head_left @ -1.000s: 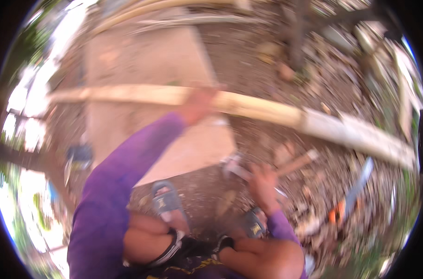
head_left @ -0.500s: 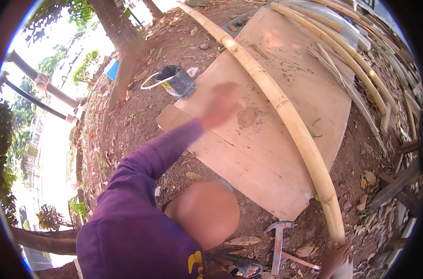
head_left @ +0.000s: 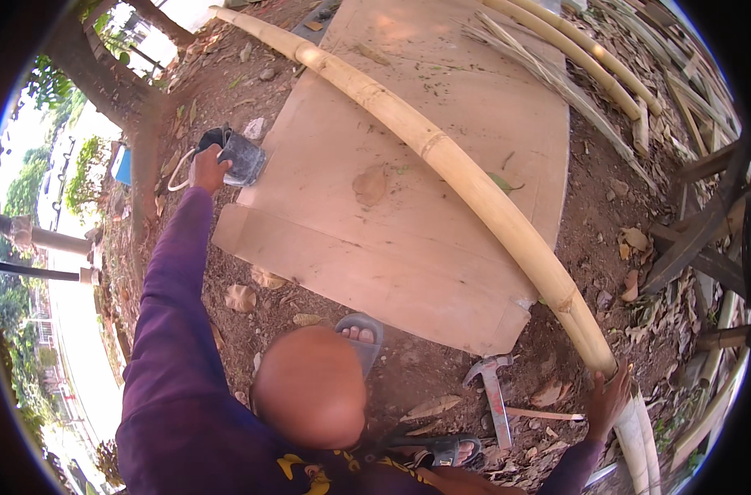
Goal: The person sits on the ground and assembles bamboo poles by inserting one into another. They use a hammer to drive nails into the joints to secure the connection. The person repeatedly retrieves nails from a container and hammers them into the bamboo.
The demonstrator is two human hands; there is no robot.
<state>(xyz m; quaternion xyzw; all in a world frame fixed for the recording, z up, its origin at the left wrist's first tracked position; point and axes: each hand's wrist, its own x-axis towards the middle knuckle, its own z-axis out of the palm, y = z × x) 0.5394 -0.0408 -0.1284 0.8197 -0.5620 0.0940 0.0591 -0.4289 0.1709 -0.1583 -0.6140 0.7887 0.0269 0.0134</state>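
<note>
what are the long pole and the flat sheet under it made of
The long pole looks like bamboo: pale yellow, smooth and round, with ringed nodes along it. The flat sheet seems to be brown cardboard: matte, with fold creases and flap-like edges, though thin board is possible. The right hand rests on the pole's near end.

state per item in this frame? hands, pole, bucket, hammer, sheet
left hand: stretched out, at the small bucket's rim; grip unclear
right hand: resting on the long bamboo pole near its end
long bamboo pole: lying diagonally across the cardboard sheet
small bucket: tipped, at the sheet's corner
cardboard sheet: flat on the dirt
hammer: lying on the ground, untouched
</note>
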